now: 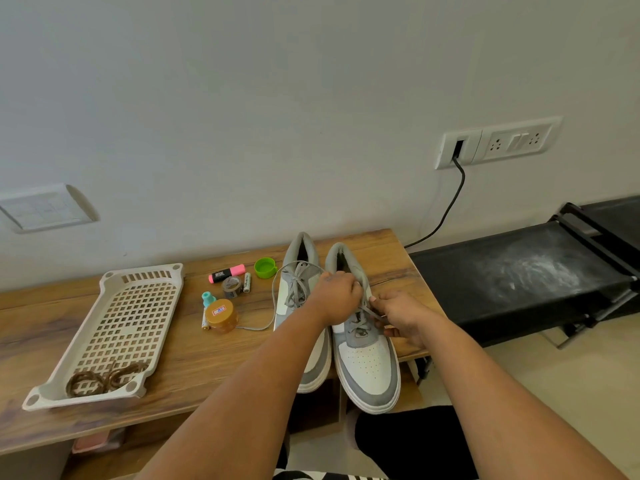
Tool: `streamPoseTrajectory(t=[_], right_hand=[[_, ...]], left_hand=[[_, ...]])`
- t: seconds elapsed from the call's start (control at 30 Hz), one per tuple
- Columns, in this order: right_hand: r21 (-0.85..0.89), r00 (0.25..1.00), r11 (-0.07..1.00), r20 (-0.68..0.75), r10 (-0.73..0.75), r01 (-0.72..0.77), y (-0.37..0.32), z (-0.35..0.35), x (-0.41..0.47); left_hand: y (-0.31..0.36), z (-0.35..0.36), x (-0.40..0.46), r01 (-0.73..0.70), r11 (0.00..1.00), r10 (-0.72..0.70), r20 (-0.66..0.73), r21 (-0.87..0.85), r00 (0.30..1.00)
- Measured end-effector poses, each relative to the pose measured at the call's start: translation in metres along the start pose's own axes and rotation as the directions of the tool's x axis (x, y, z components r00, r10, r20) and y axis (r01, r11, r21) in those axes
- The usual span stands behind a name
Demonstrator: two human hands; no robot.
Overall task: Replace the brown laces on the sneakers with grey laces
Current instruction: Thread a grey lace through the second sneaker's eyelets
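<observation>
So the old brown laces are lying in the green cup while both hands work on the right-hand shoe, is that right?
Not quite. The head view shows the brown laces lying in the white tray, not the green cup. Both the left hand and right hand are indeed at the right-hand shoe.

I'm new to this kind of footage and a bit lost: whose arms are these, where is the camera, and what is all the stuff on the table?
There is no machine here. One camera worn on a person's head looks down at their own bare arms. On the wooden table stand two grey-and-white sneakers. The left sneaker already carries a grey lace, its loose end trailing onto the table. The left hand and right hand work on the right sneaker; the right hand pinches its grey lace. What the left hand grips is hidden. The removed brown laces lie coiled in a beige plastic tray. Between tray and shoes sit small items: a pink highlighter, a green cap, a tape roll and a brown-lidded jar.
</observation>
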State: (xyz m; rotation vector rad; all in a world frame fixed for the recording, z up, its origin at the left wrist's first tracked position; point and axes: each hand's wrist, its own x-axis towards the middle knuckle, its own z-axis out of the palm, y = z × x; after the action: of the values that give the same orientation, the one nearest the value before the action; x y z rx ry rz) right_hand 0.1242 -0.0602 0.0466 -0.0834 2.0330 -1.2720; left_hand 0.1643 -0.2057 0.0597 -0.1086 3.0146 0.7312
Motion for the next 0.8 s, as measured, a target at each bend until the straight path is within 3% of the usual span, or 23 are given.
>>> streamPoseTrajectory(t=[0.17,0.3,0.4,0.5,0.67,0.8], right_hand=[[0.009,0.998,0.998,0.001,-0.056,0.056,0.000,-0.006,-0.001],[0.033,0.992,0.992,0.027,-0.126,0.125,0.001,-0.011,-0.003],[-0.021,0.984,0.986,-0.061,-0.166,0.165,-0.001,-0.011,-0.004],[-0.073,0.987,0.988,-0.075,-0.144,0.138,-0.002,-0.006,-0.004],[-0.055,0.997,0.996,-0.025,-0.076,0.074,0.001,0.004,-0.001],[0.050,0.998,0.997,-0.016,0.063,-0.062,0.000,0.007,0.002]], left_hand=[[-0.005,-0.003,0.002,0.104,0.977,-0.106,0.003,-0.186,0.994],[-0.009,-0.003,0.000,0.068,0.972,-0.079,-0.039,-0.224,0.996],[-0.013,-0.003,-0.004,-0.052,0.995,0.037,-0.172,-0.084,0.984],[-0.016,-0.006,-0.007,-0.061,0.997,0.071,-0.259,0.047,0.963],[-0.013,-0.004,-0.008,-0.023,0.975,0.072,-0.219,0.220,0.973],[-0.008,0.001,-0.006,0.020,0.979,-0.017,-0.013,0.204,1.000]])
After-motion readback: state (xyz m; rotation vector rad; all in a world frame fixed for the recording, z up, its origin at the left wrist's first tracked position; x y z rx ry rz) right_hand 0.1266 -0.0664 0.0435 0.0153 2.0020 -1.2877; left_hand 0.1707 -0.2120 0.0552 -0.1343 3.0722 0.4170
